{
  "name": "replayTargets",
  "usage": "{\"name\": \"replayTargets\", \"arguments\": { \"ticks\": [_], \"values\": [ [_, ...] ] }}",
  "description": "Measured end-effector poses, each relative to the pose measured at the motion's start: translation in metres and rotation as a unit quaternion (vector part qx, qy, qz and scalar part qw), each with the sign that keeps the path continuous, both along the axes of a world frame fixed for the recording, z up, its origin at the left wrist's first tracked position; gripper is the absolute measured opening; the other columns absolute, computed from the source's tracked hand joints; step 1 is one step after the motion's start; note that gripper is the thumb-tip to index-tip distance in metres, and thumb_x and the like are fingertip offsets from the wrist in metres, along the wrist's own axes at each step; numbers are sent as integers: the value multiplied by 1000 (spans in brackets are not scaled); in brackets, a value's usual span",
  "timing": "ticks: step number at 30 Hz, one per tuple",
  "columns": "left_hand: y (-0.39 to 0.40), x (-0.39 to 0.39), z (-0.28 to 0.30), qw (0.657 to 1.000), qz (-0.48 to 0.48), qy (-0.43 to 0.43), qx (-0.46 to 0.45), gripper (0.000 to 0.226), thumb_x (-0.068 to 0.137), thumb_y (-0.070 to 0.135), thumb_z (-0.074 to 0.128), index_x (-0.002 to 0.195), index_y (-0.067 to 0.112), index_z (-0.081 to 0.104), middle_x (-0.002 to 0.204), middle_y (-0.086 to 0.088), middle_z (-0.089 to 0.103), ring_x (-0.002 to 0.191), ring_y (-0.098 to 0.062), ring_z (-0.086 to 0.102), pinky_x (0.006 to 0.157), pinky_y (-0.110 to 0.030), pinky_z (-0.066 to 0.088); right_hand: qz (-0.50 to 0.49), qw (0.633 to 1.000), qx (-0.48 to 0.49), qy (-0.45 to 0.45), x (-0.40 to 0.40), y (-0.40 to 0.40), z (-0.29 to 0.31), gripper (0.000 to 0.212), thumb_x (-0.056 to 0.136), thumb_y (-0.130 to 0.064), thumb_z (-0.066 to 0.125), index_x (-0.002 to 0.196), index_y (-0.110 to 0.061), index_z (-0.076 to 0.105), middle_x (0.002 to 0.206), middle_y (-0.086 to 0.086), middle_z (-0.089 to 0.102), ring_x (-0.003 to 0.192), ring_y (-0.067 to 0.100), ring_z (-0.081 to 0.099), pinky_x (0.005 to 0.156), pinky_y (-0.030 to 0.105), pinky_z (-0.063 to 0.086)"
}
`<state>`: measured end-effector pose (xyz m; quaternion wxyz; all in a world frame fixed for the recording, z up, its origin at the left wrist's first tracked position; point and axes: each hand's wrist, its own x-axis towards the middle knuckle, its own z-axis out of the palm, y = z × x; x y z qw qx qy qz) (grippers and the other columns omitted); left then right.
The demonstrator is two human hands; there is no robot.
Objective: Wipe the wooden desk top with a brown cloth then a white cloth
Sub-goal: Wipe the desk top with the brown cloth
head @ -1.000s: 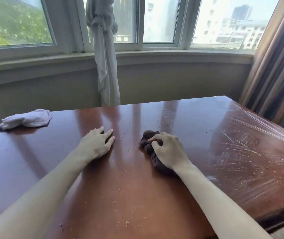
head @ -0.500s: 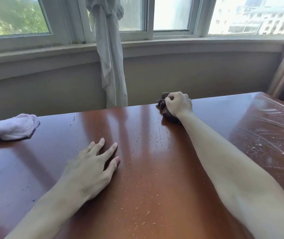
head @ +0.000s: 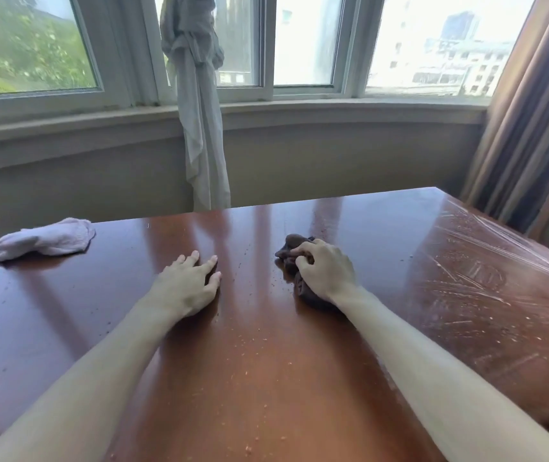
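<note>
Wooden desk top (head: pixel 259 361): glossy red-brown, flat, crumb-speckled. Brown cloth (head: pixel 295 261): soft dark wad, bunched under the right hand (head: pixel 325 273), whose fingers curl round it; half a second ago it was at the far edge, now pulled back to mid-desk, so the brown pass is judged ongoing, with crumbs left nearer than the fingers. Left hand (head: pixel 186 285): flat, fingers spread, holding nothing. White cloth (head: pixel 46 241): crumpled, well left of those fingers, untouched.
</note>
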<state>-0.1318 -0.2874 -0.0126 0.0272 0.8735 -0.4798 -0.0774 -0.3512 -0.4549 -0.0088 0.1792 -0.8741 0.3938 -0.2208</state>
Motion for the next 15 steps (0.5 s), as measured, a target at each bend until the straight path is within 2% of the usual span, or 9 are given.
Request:
{"name": "replayTargets", "arguments": {
  "ticks": [3, 5, 9, 15],
  "values": [
    [2, -11, 6, 999, 10, -20, -22, 57, 103, 52, 28, 155, 28, 36, 161, -10, 32, 147, -31, 29, 119, -48, 27, 13, 1000, -11, -15, -37, 52, -4, 30, 91, -32, 50, 113, -39, 68, 117, -9, 62, 111, 23, 59, 89, 40, 51],
    [2, -21, 13, 999, 5, -37, -31, 61, 100, 60, 32, 151, 27, 41, 158, -11, 35, 145, -31, 31, 116, -50, 30, 22, 999, -22, -27, -56, 79, -6, 30, 88, -32, 49, 113, -38, 66, 121, -12, 60, 113, 21, 57, 89, 41, 52],
    [-1, -36, 14, 1000, -22, -12, -6, 86, 90, 79, 31, 157, 26, 26, 165, -9, 21, 151, -32, 20, 119, -55, 23, 30, 999, -1, -19, -70, 103, -3, 34, 88, -28, 56, 118, -39, 68, 127, -19, 60, 119, 15, 55, 96, 38, 49],
    [1, -32, 13, 999, -39, 2, 10, 91, 84, 89, 18, 160, 39, 14, 169, -5, 11, 154, -30, 11, 124, -51, 13, -3, 999, 17, -39, -41, 66, 1, 31, 87, -34, 57, 113, -41, 72, 115, -14, 64, 111, 19, 61, 93, 35, 49]
  ]
}}
